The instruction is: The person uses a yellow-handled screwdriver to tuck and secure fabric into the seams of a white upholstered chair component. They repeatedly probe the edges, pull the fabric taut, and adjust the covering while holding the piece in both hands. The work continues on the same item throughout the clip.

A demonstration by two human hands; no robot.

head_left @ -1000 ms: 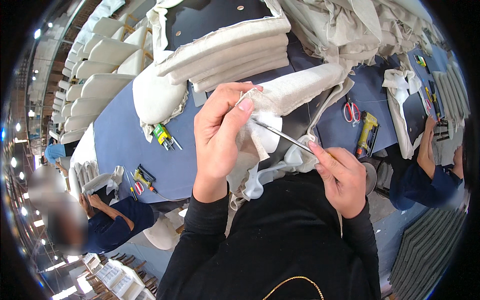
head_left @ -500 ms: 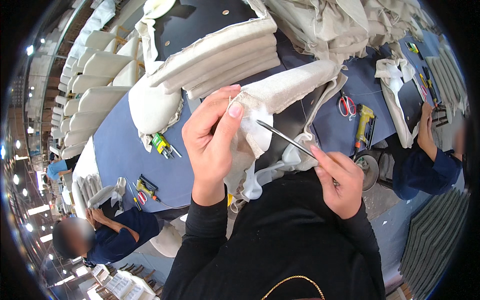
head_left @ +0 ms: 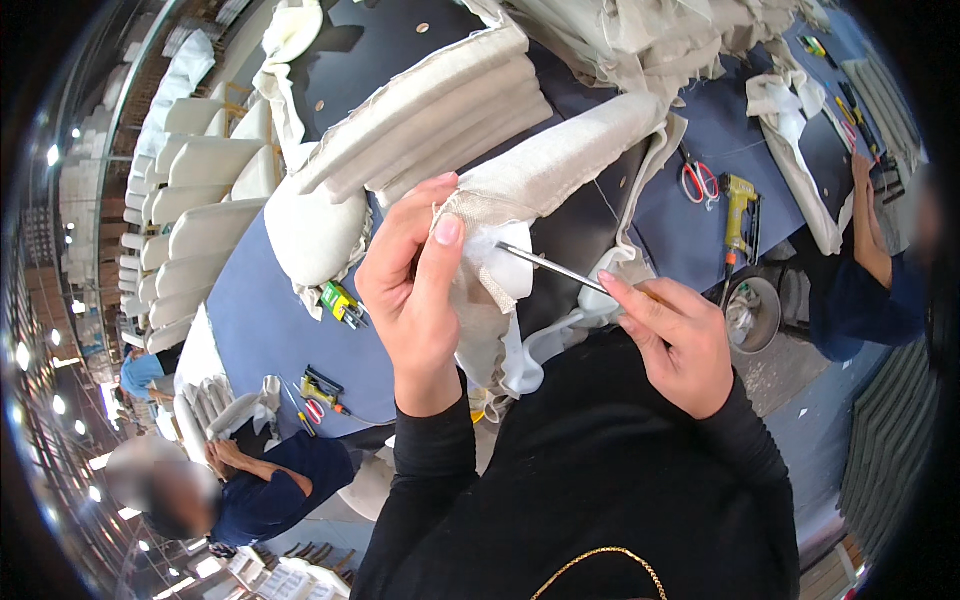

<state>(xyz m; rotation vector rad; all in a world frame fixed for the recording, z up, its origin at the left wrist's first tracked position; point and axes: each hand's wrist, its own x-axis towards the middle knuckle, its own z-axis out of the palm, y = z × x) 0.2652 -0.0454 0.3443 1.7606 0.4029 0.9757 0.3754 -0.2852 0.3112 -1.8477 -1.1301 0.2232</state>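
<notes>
My left hand (head_left: 415, 290) pinches the corner of a beige fabric-covered panel (head_left: 570, 155), thumb on the near side and fingers behind. White padding (head_left: 512, 262) shows at the opened corner, below the folded cloth. My right hand (head_left: 675, 340) is closed around a slim metal-shafted tool (head_left: 555, 268), like a screwdriver; its handle is hidden in the palm. The tool's tip touches or lies just over the white padding beside my left thumb. Loose cloth and white lining (head_left: 545, 360) hang from the panel's near edge against my body.
Beyond the panel lie stacked beige padded pieces (head_left: 440, 110) and heaped fabric (head_left: 640, 40). To the right are red-handled scissors (head_left: 697, 182), a yellow staple gun (head_left: 738, 215) and a bin (head_left: 752, 315). A green-yellow box (head_left: 340, 300) lies left. Co-workers sit at both sides.
The panel and both hands have shifted slightly left in view. The tool's tip has moved left with them and stays at the padding. Both grips are kept.
</notes>
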